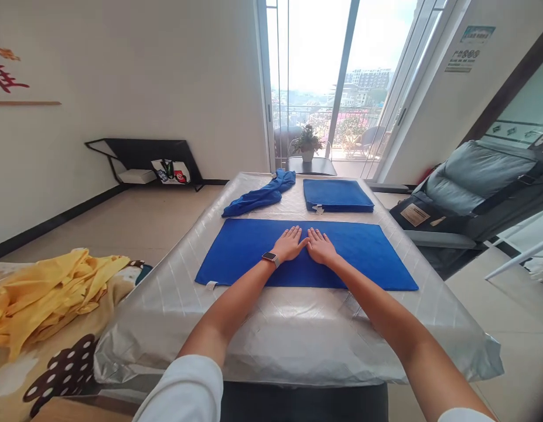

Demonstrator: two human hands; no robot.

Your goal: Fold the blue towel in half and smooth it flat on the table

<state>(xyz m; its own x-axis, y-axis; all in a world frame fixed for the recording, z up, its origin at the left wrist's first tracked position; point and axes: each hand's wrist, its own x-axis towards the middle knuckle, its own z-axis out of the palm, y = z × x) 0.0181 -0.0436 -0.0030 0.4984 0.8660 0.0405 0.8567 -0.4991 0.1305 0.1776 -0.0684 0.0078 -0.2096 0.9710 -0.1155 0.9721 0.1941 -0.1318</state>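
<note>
A blue towel (363, 258) is spread out on the table, its long side running left to right and a white tag at its near left corner. My left hand (289, 244) lies on the middle of it, palm down with fingers stretched forward; a watch is on that wrist. Beside it, my right hand (321, 246) rests palm down too, fingers extended, the two thumbs close together. Beyond the spread towel, a crumpled blue towel (262, 193) lies at the left. At the right sits a stack of folded blue towels (338, 195) with a white tag.
A silvery cover (324, 334) drapes the table. Yellow cloth (55, 287) is heaped on patterned bedding at the left. A grey reclining chair (464, 181) stands at the right with a dark bag. A potted plant (307, 143) stands before the glass door.
</note>
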